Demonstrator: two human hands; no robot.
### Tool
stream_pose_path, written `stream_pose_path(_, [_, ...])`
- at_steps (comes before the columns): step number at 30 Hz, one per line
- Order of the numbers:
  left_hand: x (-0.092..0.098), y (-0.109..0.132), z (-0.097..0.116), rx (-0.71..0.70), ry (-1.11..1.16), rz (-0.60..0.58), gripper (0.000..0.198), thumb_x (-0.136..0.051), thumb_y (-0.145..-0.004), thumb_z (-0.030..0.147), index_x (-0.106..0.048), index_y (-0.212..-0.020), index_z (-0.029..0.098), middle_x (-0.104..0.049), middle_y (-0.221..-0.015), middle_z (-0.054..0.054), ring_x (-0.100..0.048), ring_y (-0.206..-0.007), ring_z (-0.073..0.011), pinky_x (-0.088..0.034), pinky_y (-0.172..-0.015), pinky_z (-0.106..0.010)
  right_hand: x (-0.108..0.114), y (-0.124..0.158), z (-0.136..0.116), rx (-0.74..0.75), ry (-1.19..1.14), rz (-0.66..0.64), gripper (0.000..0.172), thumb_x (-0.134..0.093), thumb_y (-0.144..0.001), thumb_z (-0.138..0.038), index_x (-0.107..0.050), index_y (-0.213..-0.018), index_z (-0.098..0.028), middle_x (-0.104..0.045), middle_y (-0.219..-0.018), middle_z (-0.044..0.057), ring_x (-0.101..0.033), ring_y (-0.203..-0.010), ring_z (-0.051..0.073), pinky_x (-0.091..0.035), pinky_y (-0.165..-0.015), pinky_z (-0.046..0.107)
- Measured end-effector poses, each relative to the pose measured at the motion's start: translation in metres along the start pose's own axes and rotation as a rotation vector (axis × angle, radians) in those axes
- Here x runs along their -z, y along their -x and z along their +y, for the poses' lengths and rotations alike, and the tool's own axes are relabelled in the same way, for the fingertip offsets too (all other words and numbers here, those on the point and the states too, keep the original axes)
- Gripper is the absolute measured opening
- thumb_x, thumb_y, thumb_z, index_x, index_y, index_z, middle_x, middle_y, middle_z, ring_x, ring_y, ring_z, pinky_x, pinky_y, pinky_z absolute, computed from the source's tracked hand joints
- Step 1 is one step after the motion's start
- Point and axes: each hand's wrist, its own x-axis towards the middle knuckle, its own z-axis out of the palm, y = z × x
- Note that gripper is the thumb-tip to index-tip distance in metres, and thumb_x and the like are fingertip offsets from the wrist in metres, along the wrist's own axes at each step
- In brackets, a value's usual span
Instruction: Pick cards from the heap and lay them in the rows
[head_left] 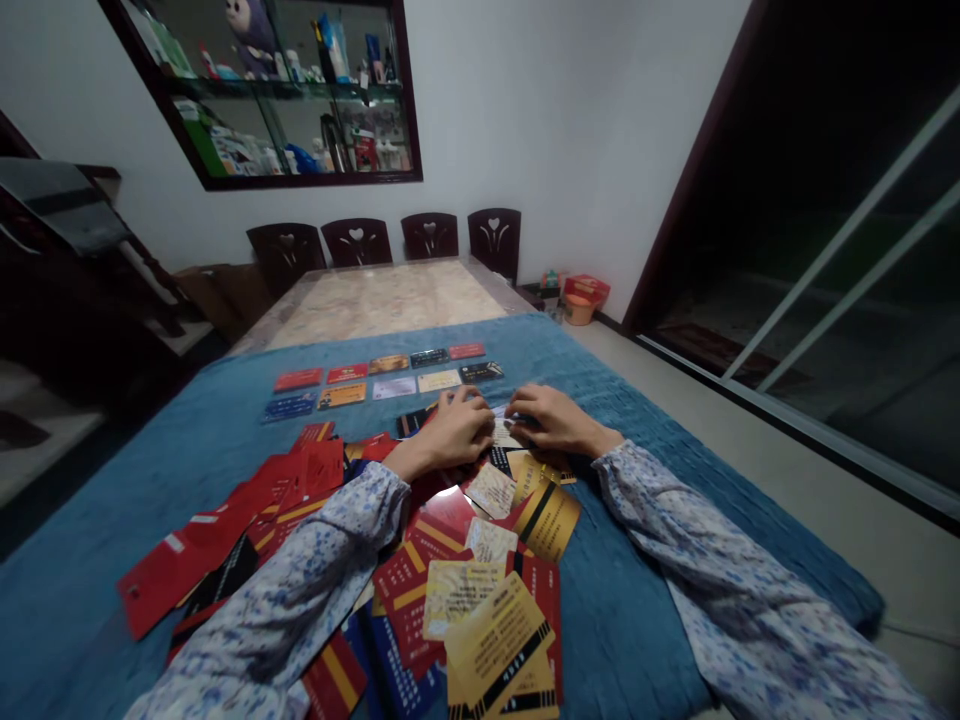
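My left hand (459, 432) is over the far end of the card pile, its fingers curled. Facing it, my right hand (553, 420) is bent inward with its fingertips closed on a pale card (505, 434). The card lies between both hands, and my left fingertips are at its left edge. Just below are a cream patterned card (492, 490) and a gold card with a black stripe (549, 520). Red cards (281, 485) are heaped left of my left forearm. Nearer me, gold cards (499, 640) overlap red and blue ones.
Two rows of cards lie beyond my hands, among them an orange card (343, 395) and a black card (481, 371). A blue cloth (622, 600) covers the near table. Marbled tabletop (397, 295) shows farther off, with dark chairs (357, 242) behind it.
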Motion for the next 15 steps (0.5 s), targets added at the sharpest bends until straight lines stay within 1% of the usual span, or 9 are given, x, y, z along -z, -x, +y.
stream_pose_path(2, [-0.0009,0.0002,0.0005,-0.006,0.003,-0.022,0.012,-0.062,-0.091,0.024,-0.072,-0.096,0.018,-0.069,-0.114,-0.012,-0.044,-0.129,-0.0353,-0.037,-0.103,-0.057,0.0003,0.0003,-0.0031,-0.006,-0.005,-0.019,0.017,-0.064,-0.095,-0.029,-0.074,-0.102,-0.018,-0.069,-0.100,0.010,-0.061,-0.090,0.022,-0.044,-0.078,0.034])
stream_pose_path(6, [-0.0017,0.0001,0.0008,-0.010,-0.005,-0.025,0.013,-0.063,-0.091,0.027,-0.072,-0.091,0.017,-0.069,-0.115,-0.012,-0.044,-0.128,-0.0345,-0.037,-0.102,-0.055,0.0012,0.0003,-0.0080,-0.014,-0.012,-0.074,0.016,-0.067,-0.092,-0.030,-0.074,-0.100,-0.018,-0.069,-0.100,0.010,-0.061,-0.091,0.022,-0.045,-0.079,0.034])
stream_pose_path(9, [-0.0010,0.0002,0.0016,-0.002,-0.005,-0.043,0.014,-0.064,-0.091,0.029,-0.072,-0.089,0.017,-0.069,-0.115,-0.012,-0.045,-0.128,-0.0339,-0.038,-0.101,-0.052,0.0019,0.0007,-0.0099,-0.025,-0.019,-0.108,0.019,-0.067,-0.093,-0.033,-0.075,-0.101,-0.018,-0.069,-0.100,0.011,-0.062,-0.092,0.023,-0.046,-0.080,0.035])
stream_pose_path(15, [-0.0008,-0.0008,0.0030,0.019,0.001,-0.056,0.014,-0.064,-0.093,0.028,-0.072,-0.089,0.017,-0.070,-0.113,-0.011,-0.047,-0.127,-0.0324,-0.040,-0.099,-0.047,0.0034,0.0022,-0.0101,-0.020,-0.077,-0.112,0.027,-0.066,-0.094,-0.040,-0.074,-0.106,-0.017,-0.069,-0.103,0.012,-0.063,-0.095,0.024,-0.048,-0.082,0.036])
